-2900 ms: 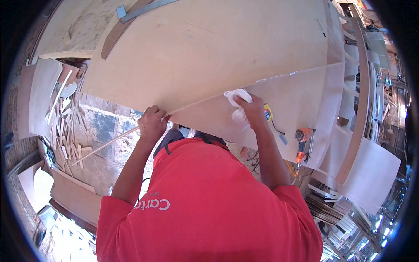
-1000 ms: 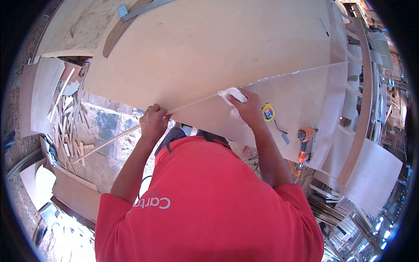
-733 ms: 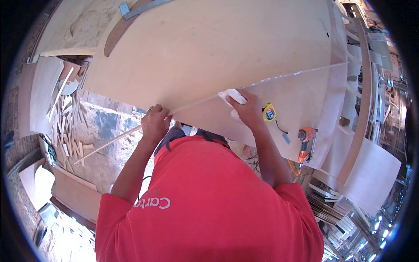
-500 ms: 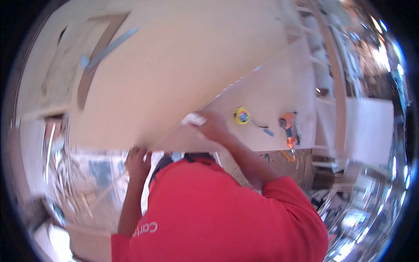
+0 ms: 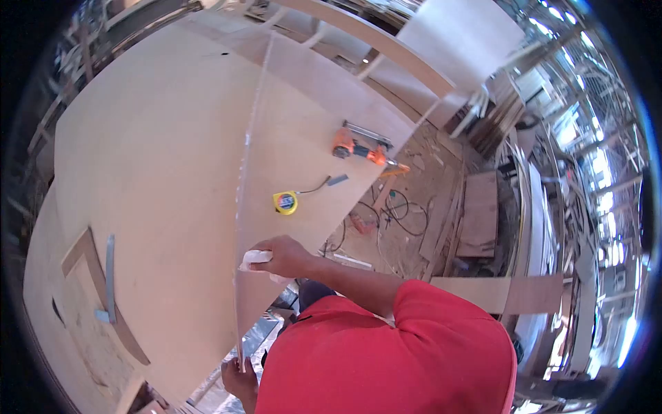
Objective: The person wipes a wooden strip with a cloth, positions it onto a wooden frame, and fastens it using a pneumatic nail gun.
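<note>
My right hand (image 5: 286, 257) is closed around a crumpled white cloth or paper (image 5: 255, 258), which touches a seam. White smears dot this line where a large pale wooden panel (image 5: 165, 159) meets the board (image 5: 310, 96) beside it. At the near end of the seam, my left hand (image 5: 238, 378) pinches the panel's edge, its fingers partly hidden. Right of the seam lie a yellow tape measure (image 5: 285, 202) with its blade slightly out and an orange nail gun (image 5: 360, 146).
A metal square (image 5: 110, 279) rests on the panel at left, by a brown angled wooden piece (image 5: 103, 290). Hoses (image 5: 407, 210) and scraps litter the floor at right. Stacked boards (image 5: 531, 214) stand beyond, and a long wooden rail (image 5: 372, 34) crosses the far side.
My view has turned to the right, so the seam now runs nearly upright. My right hand keeps the white wad against the seam; my left hand now grips the panel's near edge.
</note>
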A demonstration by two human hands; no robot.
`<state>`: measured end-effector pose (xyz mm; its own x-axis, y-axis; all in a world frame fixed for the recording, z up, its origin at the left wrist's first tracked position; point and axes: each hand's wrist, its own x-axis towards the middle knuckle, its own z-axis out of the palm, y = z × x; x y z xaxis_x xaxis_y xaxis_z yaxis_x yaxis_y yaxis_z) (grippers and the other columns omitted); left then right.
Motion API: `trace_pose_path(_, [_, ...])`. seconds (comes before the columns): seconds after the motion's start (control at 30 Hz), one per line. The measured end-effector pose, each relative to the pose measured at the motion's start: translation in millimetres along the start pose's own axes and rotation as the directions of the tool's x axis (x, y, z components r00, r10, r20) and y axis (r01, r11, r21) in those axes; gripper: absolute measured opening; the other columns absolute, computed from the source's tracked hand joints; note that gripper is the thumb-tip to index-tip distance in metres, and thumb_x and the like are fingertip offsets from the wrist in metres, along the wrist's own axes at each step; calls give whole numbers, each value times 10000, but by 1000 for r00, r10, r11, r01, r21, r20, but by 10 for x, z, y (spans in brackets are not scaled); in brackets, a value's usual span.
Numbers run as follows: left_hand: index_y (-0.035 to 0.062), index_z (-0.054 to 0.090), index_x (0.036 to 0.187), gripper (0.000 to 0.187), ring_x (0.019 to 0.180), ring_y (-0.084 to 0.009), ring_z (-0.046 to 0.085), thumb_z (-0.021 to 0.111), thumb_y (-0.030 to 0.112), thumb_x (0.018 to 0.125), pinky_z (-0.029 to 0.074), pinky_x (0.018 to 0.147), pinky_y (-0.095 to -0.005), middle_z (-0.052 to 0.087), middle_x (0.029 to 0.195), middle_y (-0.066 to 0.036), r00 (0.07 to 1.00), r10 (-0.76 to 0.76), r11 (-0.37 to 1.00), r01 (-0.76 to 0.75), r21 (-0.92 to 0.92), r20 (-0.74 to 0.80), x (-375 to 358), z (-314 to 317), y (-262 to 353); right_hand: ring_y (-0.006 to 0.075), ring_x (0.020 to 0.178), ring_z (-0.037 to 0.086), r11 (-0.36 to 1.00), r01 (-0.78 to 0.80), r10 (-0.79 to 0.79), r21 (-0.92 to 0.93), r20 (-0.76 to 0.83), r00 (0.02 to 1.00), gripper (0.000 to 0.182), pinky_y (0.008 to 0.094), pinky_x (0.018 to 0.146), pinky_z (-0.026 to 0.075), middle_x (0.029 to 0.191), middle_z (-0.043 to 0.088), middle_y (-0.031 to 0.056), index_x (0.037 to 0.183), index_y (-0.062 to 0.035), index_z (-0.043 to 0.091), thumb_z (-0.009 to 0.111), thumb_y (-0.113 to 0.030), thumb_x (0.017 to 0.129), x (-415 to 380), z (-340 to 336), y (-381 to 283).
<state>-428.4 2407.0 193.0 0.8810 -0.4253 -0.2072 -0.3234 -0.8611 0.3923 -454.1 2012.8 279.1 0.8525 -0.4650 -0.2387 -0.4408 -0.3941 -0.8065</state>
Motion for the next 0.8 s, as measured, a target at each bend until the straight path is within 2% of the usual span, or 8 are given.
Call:
trace_pose_path(0.1, [61, 730, 921, 257, 822, -385, 652, 818, 272, 804, 514, 711, -518, 630, 877, -134, 991, 61, 993, -72, 89, 119, -12, 150, -380, 344, 971, 734, 998, 0, 7, 60, -114, 994, 424, 429, 873, 572, 1057, 773, 134, 1170, -137, 772, 796, -420, 855, -170, -206, 125])
trace_pose_path(0.17, [53, 729, 911, 251, 813, -395, 644, 795, 276, 818, 507, 714, -530, 620, 843, -149, 980, 196, 975, -197, 104, 18, -56, 239, -514, 343, 963, 736, 997, 10, 3, 83, -154, 988, 435, 423, 871, 573, 1054, 773, 140, 1173, -125, 770, 796, -422, 857, -278, -335, 220])
trace_pose_path(0.3, [69, 738, 842, 327, 716, -404, 669, 725, 395, 867, 533, 653, -509, 669, 761, -172, 997, 57, 936, -74, 343, 58, -9, 378, -703, 323, 943, 749, 986, 19, 21, 164, -240, 971, 430, 403, 856, 573, 1031, 777, 157, 1147, -77, 771, 811, -394, 860, -465, -579, 419])
trace_pose_path(0.37, [64, 734, 863, 297, 710, -398, 666, 736, 361, 867, 538, 672, -519, 662, 756, -165, 941, 329, 939, -317, 135, -81, -24, 440, -843, 314, 934, 753, 974, 27, 35, 227, -265, 964, 424, 394, 850, 572, 1020, 778, 162, 1136, -65, 773, 817, -383, 860, -561, -699, 488])
trace_pose_path(0.4, [59, 750, 956, 312, 791, -405, 704, 747, 360, 874, 558, 720, -513, 708, 827, -175, 987, 141, 971, -123, 204, -77, -112, 402, -753, 303, 930, 756, 969, 32, 35, 246, -266, 963, 417, 386, 846, 572, 1010, 778, 167, 1127, -56, 774, 824, -369, 856, -601, -768, 538])
trace_pose_path(0.43, [59, 750, 956, 312, 791, -405, 704, 747, 360, 874, 558, 720, -513, 708, 827, -175, 985, 151, 971, -132, 201, -84, -159, 307, -652, 291, 925, 758, 963, 36, 38, 265, -270, 962, 411, 378, 841, 572, 1001, 778, 171, 1118, -46, 775, 831, -355, 853, -654, -836, 577])
trace_pose_path(0.5, [93, 793, 932, 234, 821, -246, 715, 708, 310, 936, 559, 752, -399, 782, 931, -62, 895, 424, 900, -398, 179, -140, -241, 169, -492, 284, 923, 758, 957, 35, 48, 287, -276, 960, 410, 378, 843, 571, 996, 779, 172, 1117, -39, 774, 834, -346, 852, -794, -961, 610])
trace_pose_path(0.8, [18, 747, 1005, 338, 885, -390, 670, 688, 350, 972, 535, 818, -508, 717, 939, -212, 984, 174, 980, -168, 109, -45, -384, 247, -587, 279, 957, 753, 966, 45, 46, 255, -343, 938, 430, 382, 867, 565, 1027, 781, 169, 1134, -6, 764, 840, -320, 850, -1283, -1283, 871])
